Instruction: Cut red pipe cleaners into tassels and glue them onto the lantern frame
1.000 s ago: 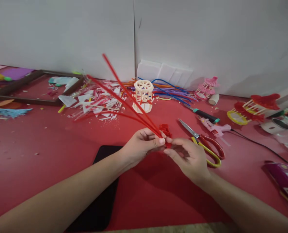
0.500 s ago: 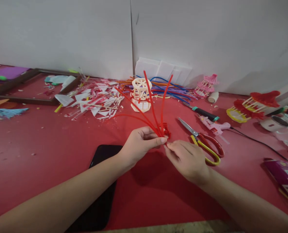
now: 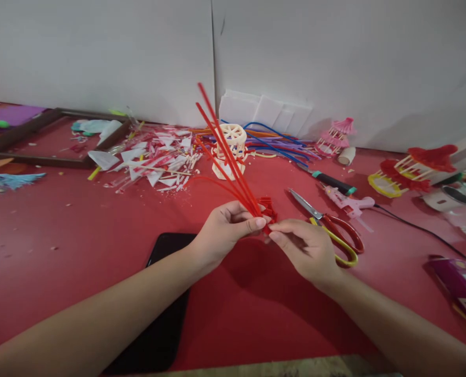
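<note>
Several long red pipe cleaners (image 3: 233,170) fan up and to the left from my left hand (image 3: 227,228), which pinches them near their lower ends between thumb and fingers. My right hand (image 3: 306,246) has its thumb and forefinger closed at the lower ends of the same pipe cleaners, close to the left fingertips. Small red cut pieces (image 3: 267,207) lie on the table just behind the hands. A white lattice tower of sticks (image 3: 233,133) stands beyond, partly hidden by the pipe cleaners.
Scissors (image 3: 315,212) with red and yellow handles lie to the right, near a pink glue gun (image 3: 351,203). A black phone-like slab (image 3: 154,319) is under my left forearm. Paper and stick scraps (image 3: 158,157), blue and purple pipe cleaners (image 3: 280,144) and a red-roofed model (image 3: 413,170) lie behind.
The pipe cleaners have swung left and bunched closer together; before, they were spread wider with some pointing upright. My right fingers have shifted slightly upward at their lower ends.
</note>
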The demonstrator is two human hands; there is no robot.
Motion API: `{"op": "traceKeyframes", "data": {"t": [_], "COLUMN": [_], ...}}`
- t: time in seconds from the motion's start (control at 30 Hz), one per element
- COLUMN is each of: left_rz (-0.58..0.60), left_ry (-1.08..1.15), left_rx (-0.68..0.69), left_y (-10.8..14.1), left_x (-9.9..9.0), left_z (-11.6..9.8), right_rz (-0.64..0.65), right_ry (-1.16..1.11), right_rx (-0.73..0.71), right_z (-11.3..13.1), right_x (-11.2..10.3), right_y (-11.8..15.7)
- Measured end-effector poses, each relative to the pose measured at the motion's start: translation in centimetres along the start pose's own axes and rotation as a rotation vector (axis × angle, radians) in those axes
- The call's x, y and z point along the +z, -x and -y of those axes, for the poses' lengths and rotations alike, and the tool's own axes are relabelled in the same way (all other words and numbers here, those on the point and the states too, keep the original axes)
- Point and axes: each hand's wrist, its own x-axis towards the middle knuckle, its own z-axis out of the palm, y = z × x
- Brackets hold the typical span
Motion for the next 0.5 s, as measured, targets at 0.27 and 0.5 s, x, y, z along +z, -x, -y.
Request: {"op": "traceKeyframes", "data": {"t": [0.27,0.5], "left_rz": [0.046,0.055], "left_ry": [-0.039,0.141], "left_rx": [-0.017,-0.117], "left_y": [0.09,-0.19], "left_x": [0.17,0.05], "left_z": [-0.21,-0.23], "right_rz": [0.01,-0.03], "right_ry": [-0.032,0.035], "right_rx": [0.102,-0.055], "right_z": [0.11,0.08], "right_x": [0.11,-0.13], "right_y": [0.0,0.23]}}
